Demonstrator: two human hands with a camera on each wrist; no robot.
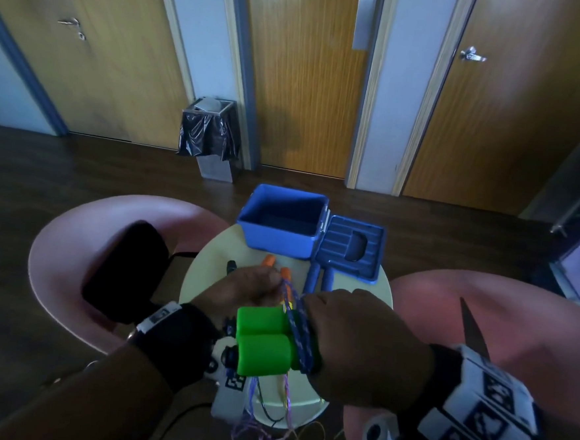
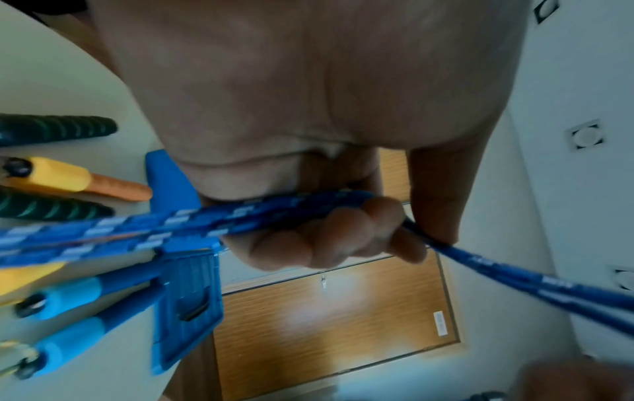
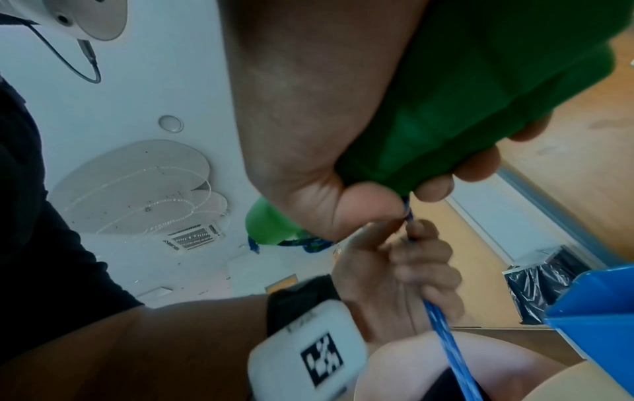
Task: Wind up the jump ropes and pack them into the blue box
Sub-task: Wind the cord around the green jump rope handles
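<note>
A: Right hand [image 1: 358, 345]?
B: Clenched round two green foam handles [image 1: 264, 345], blue patterned braided rope [image 1: 299, 334] wrapped over them, centre-bottom of the head view.
A: Left hand [image 1: 242, 290]?
B: Fingers [image 2: 343, 238] curled, gripping that rope.
A: Box?
B: Open blue plastic box [image 1: 281, 226] upper-centre on the round cream table [image 1: 206, 265], its blue lid [image 1: 348, 251] just right. Orange handles [image 1: 275, 267] lie below the box.

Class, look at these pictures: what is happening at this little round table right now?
A person is winding a blue patterned jump rope around its pair of green handles. The right hand holds the handles; the left hand grips the rope's free length. The open blue plastic box looks empty so far, its lid beside it. Orange-handled and blue-handled ropes still lie on the table.
</note>
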